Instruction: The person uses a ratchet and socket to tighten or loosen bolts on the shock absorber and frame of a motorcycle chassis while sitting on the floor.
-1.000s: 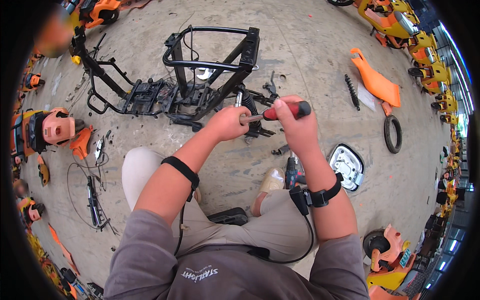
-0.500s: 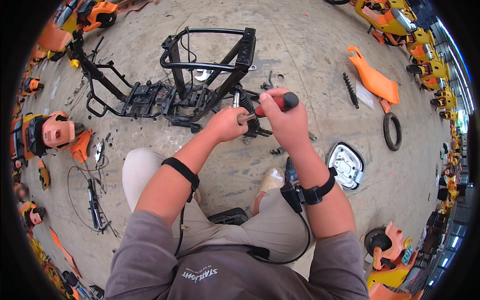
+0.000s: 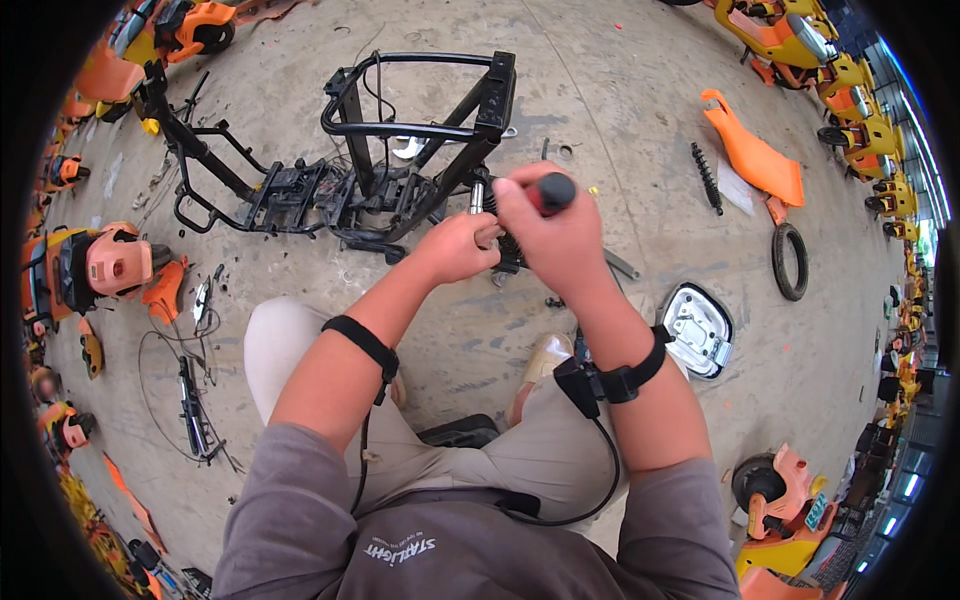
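A socket wrench has a red and black handle (image 3: 556,192), which my right hand (image 3: 555,228) grips from the right. My left hand (image 3: 460,246) is closed around the wrench's metal head end, mostly hidden by the fingers. From that hand a shiny chrome socket (image 3: 477,196) reaches up to the rear of a black scooter frame (image 3: 420,131). Close behind both hands stands a black coil shock absorber (image 3: 508,246), partly covered by them. The bare frame rests on the floor with its seat loop toward me and its front end at far left.
Right of the frame lie an orange body panel (image 3: 755,155), a loose shock absorber (image 3: 706,178), a tyre (image 3: 788,262) and a white-rimmed shell (image 3: 697,330). Cables and a black rod-shaped part (image 3: 192,408) lie at left. Yellow and orange scooters (image 3: 852,120) line both sides.
My right hand has swung the wrench handle slightly left and up, bringing it closer to my left hand. The left hand has barely shifted and keeps its hold.
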Demonstrator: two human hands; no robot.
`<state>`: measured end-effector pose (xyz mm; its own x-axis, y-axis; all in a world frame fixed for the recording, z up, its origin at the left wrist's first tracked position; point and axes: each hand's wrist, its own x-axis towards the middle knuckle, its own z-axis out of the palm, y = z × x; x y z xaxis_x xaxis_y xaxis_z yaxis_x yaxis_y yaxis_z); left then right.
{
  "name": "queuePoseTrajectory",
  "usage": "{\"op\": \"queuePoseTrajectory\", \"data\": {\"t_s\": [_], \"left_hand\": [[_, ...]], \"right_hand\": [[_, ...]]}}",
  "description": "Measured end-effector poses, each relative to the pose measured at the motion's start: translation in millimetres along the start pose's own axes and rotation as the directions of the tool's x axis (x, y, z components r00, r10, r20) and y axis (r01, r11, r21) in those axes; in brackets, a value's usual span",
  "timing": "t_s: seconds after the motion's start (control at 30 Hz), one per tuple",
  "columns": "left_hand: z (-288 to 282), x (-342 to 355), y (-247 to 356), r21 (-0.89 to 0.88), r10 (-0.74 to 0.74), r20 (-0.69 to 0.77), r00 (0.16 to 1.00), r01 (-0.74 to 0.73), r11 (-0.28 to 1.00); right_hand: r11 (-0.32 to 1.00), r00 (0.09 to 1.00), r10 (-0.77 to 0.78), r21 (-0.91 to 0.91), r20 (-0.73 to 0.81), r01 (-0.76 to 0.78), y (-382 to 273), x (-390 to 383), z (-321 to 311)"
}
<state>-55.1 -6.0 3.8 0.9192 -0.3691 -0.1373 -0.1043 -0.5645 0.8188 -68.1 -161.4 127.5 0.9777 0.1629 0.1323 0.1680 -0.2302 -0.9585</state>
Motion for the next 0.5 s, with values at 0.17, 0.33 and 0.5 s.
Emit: {"op": "queuePoseTrajectory", "data": {"t_s": [0.17, 0.33, 0.5], "left_hand": [[2, -10, 6, 0.188, -0.046, -0.085, 0.995, 0.061, 0.980], [3, -8, 6, 0.253, -0.099, -0.074, 0.992, 0.114, 0.961], [1, -10, 12, 0.239, -0.142, -0.072, 0.987, 0.156, 0.958]], "right_hand": [[0.989, 0.987, 0.150, 0.020, -0.058, -0.149, 13, -17, -37], [0.983, 0.980, 0.172, -0.051, -0.098, -0.177, 27, -28, -50], [0.965, 0.968, 0.243, -0.089, -0.063, -0.248, 5, -23, -43]]}}
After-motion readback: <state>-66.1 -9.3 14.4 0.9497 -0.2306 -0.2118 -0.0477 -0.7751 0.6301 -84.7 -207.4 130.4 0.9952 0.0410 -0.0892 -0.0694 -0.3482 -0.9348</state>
